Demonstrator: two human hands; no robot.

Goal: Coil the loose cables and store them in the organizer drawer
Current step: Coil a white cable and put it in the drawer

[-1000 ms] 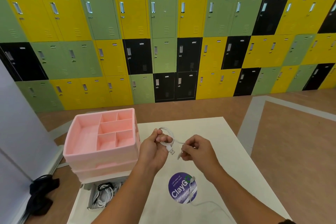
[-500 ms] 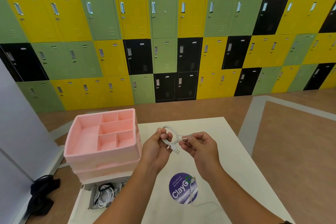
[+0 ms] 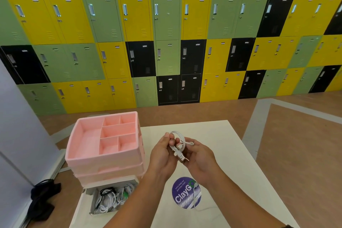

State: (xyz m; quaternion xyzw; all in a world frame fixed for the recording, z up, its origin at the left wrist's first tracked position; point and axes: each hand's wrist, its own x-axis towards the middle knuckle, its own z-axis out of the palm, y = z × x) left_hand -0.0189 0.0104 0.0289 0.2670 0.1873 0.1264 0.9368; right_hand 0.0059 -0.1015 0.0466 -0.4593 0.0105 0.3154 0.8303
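A white USB cable (image 3: pixel 178 144) is wound into a small coil above the white table (image 3: pixel 231 153). My left hand (image 3: pixel 162 155) grips the coil between thumb and fingers. My right hand (image 3: pixel 199 157) pinches the cable's free strand just right of the coil, and the USB plug (image 3: pixel 182 157) hangs down between both hands. The pink organizer (image 3: pixel 74 146) stands at the table's left, its top tray divided into several compartments. Below it an open drawer (image 3: pixel 92 207) holds a tangle of white and black cables (image 3: pixel 111 198).
A purple round ClayGo sticker (image 3: pixel 186 192) lies on the table near me, with another thin white cable (image 3: pixel 194 200) running across it. A black bag (image 3: pixel 42 200) sits on the floor at the left. Lockers fill the far wall.
My hands have come closer together. The loose strand between them has shortened and the coil in my left hand has grown.
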